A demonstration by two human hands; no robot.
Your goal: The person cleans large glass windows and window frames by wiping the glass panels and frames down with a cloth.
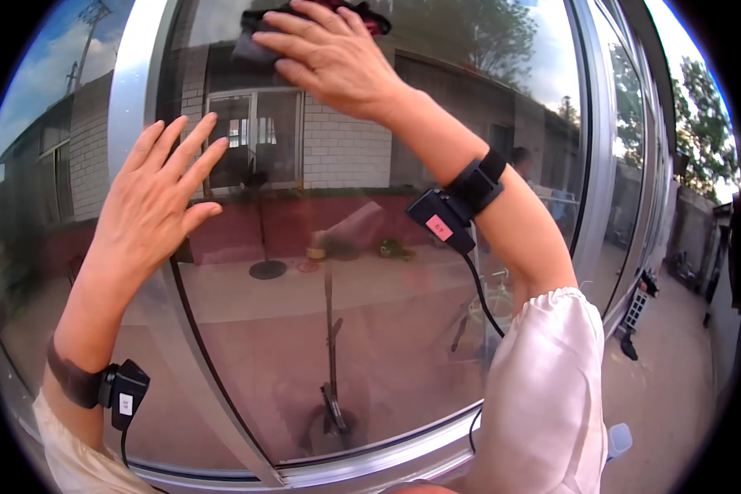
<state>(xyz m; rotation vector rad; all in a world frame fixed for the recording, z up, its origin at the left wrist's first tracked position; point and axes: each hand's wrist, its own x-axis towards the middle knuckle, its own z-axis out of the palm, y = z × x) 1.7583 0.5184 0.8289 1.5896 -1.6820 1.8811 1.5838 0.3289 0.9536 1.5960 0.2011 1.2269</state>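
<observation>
My right hand (337, 62) lies at the top of a large glass pane (436, 329), fingers extended over a dark cloth (257, 48). Pressed under the palm and fingers, the cloth shows black and grey with some red along its upper edge. Lower and to the left, my left hand (155, 193) is open, its fingers spread beside the silver window frame (136, 62). Nothing is in it; whether the fingertips touch the glass is hard to tell.
A silver bottom rail (370, 463) runs under the pane. Reflections of a brick building and a yard cover the glass. Cables hang from black devices strapped to both arms (443, 221). At right are a paved passage (675, 370) and a pale plastic container (619, 440).
</observation>
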